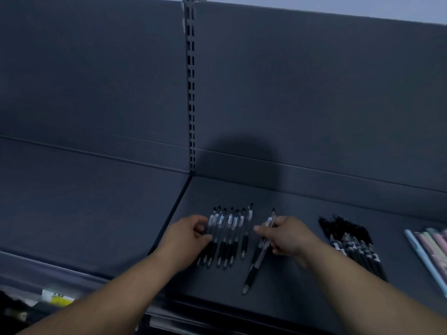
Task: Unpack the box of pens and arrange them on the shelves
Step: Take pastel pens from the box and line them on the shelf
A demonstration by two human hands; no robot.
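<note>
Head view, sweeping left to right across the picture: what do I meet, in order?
Yellow price label → left hand → row of clear pens → single pen held by the right hand → bundle of black pens → pastel pens.

1. A dark grey shelf (290,209) runs left to right below a grey back panel (314,93), with a slotted upright (191,93) at the seam.
2. A row of clear pens (229,221) with black grips lies side by side, tips toward the front edge.
3. Just right of it a single clear pen (251,273) slants; whether it rests on the shelf is unclear.
4. Farther right lies a close-packed bunch of black pens (353,245).
5. Pastel pens (428,250) lie at the right edge, partly cut off.
</note>
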